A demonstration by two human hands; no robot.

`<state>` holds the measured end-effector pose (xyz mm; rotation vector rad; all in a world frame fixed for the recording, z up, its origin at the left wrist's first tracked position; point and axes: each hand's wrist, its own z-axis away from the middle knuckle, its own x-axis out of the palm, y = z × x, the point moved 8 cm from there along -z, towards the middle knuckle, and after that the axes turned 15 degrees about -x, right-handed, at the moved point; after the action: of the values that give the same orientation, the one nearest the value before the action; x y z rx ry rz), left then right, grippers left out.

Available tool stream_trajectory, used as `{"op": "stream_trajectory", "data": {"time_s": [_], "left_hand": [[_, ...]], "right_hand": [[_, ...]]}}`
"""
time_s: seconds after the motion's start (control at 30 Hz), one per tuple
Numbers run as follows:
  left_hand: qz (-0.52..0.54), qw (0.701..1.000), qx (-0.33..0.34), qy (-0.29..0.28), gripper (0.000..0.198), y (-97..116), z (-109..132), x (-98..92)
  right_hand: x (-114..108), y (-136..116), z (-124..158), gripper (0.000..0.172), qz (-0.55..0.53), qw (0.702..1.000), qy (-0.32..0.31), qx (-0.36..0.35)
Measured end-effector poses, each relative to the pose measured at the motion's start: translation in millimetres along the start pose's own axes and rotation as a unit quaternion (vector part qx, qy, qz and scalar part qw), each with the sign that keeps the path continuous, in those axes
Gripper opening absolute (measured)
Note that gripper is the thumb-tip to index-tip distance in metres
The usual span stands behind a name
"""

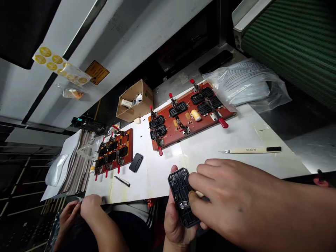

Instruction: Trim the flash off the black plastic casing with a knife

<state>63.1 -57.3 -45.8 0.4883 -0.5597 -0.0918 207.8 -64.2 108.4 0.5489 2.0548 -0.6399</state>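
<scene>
Left hand (174, 224) at 6 o'clock, fingers wrapped around a black ribbed plastic cover (181, 196) held underside up at the table edge; right hand (236, 196) across it from 4 o'clock, fingertips (193, 197) pinched on a small pale tool against the cover's face. At 8 o'clock, a co-worker's hands (81, 210), fingers curled, grip unclear. Farther out: craft knife (252, 150) at 2 o'clock, red clamp fixture (189, 113) at 12, smaller fixture (114, 152) and loose black cover (135, 162) at 10, cardboard box (135, 101) at 11.

A red clamp jig (189, 112) lay at twelve o'clock, a craft knife (252, 150) at two, a cardboard box (135, 101) at eleven.
</scene>
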Motion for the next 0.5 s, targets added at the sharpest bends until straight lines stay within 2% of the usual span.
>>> {"op": "stream_trajectory", "data": {"time_s": [0.1,0.17,0.23,0.37,0.43,0.5], "left_hand": [[0.031,0.995,-0.009,-0.095,0.111,-7,-11,12.6],[0.045,0.992,-0.018,-0.116,0.099,-10,-20,14.6],[0.060,0.994,-0.027,-0.088,0.087,-7,-27,6.5],[0.077,0.997,-0.017,-0.009,0.073,15,-31,-18.7],[0.060,0.998,-0.008,0.022,0.071,25,-33,-27.7],[0.039,0.998,0.007,0.057,0.073,32,-32,-35.4]], "right_hand": [[8,8,30,0.004,-0.044,0.998,-0.014,0.035],[15,21,62,0.010,-0.071,0.994,-0.026,0.077],[18,44,103,0.019,-0.066,0.988,-0.034,0.136],[21,112,192,0.033,0.057,0.958,-0.066,0.275],[25,135,221,0.036,0.108,0.936,-0.090,0.322],[35,139,228,0.038,0.124,0.931,-0.093,0.330]]}}
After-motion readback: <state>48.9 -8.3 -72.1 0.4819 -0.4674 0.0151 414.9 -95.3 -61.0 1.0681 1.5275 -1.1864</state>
